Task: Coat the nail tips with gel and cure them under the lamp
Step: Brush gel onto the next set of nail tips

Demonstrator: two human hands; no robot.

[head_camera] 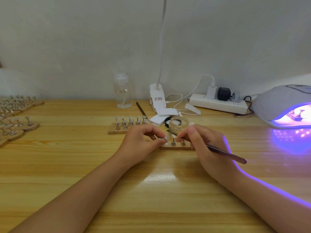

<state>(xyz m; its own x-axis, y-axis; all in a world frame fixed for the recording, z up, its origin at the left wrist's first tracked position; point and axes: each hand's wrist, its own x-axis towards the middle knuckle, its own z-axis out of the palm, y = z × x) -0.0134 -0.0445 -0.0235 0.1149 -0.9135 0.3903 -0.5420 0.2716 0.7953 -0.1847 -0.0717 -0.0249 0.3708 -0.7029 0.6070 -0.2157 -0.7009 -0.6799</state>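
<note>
My left hand (143,140) pinches a small metal nail-tip stand (161,138) with a clear tip (167,136) on it, just above a wooden base (176,147) that carries other stands. My right hand (202,142) grips a dark brush (225,153), its bristle end pointing left at the held tip. An open clear gel jar (178,123) stands right behind the hands. The curing lamp (282,105) glows purple at the far right, with stands visible inside it.
A second wooden base with several tips (124,127) sits left of the jar. More bases (15,121) crowd the left edge. Along the wall stand a pump bottle (122,91), a clip lamp (157,96), a power strip (217,102) and a spare brush (142,111).
</note>
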